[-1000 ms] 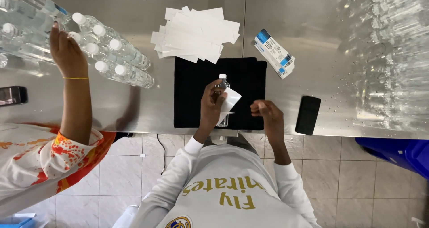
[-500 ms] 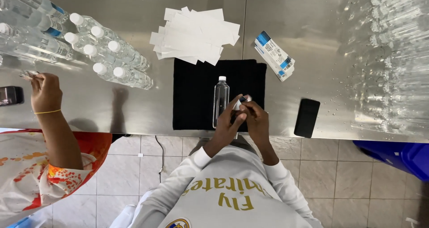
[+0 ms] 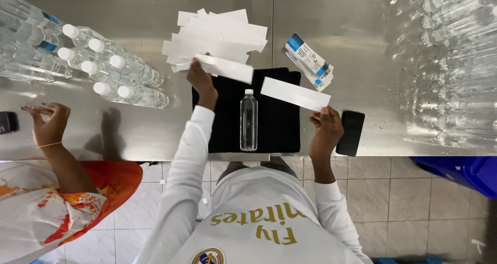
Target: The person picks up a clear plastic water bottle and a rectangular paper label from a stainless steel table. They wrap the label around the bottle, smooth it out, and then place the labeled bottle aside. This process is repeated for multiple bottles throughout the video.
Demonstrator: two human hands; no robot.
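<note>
From my remote seat I saw the person's left hand (image 3: 201,82) reaching far forward over the black mat (image 3: 279,134), its fingers pinched on the near end of a white paper strip (image 3: 225,68). That strip ran off to the right of the hand, and just beyond the fingertips lay the loose pile of white strips (image 3: 220,36) on the steel table (image 3: 129,134). The right hand (image 3: 327,129) stayed closer to the body, past the mat's right edge, and gripped the lower end of a second white strip (image 3: 294,93) between thumb and fingers; the strip slanted up and to the left from it, held clear of the surface as far as I could judge. Between the two hands a clear plastic bottle (image 3: 248,120) with a white cap lay lengthwise on the mat, untouched by either. Just to the right of the right hand rested a dark phone (image 3: 350,133), and ahead of that hand sat a blue and white label packet (image 3: 309,62). Well to the left of the left hand lay a cluster of capped bottles (image 3: 111,75) on their sides. A co-worker's hand (image 3: 47,125), wearing a thin bracelet, rested spread at the table's near edge further left, beside a small dark object I could not identify.
</note>
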